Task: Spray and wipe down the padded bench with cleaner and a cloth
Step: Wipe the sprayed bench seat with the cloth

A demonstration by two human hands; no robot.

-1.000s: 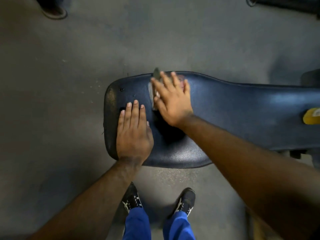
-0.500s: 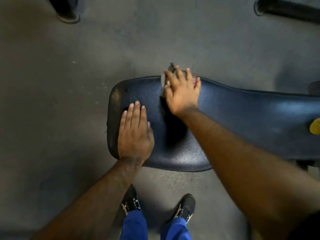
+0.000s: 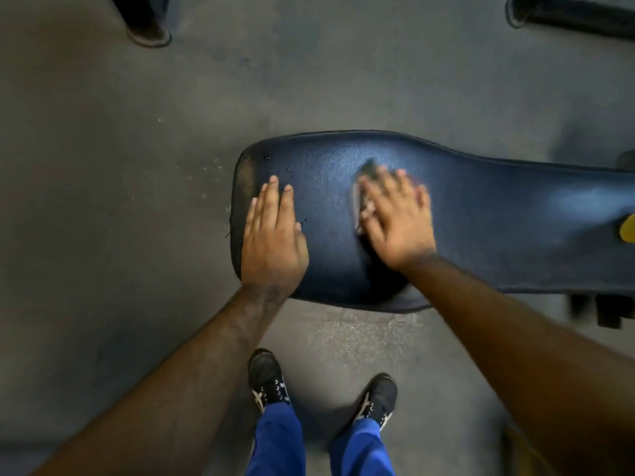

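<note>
The dark blue padded bench [image 3: 498, 221] runs from the centre of the view to the right edge. My left hand [image 3: 273, 235] lies flat on its rounded left end, fingers together, holding nothing. My right hand [image 3: 398, 218] presses flat on a small grey cloth [image 3: 366, 173] in the middle of the pad; the cloth is mostly hidden under the palm and fingers, and the hand is motion-blurred. No spray bottle can be made out.
A yellow object [image 3: 628, 228] sits on the bench at the right edge. Grey floor surrounds the bench. My two black shoes [image 3: 268, 379] stand just below the pad. Dark equipment feet [image 3: 147, 29] are at the top left and top right.
My right hand has slid the cloth back from the bench's far edge toward the middle of the pad. My left hand stays planted on the left end.
</note>
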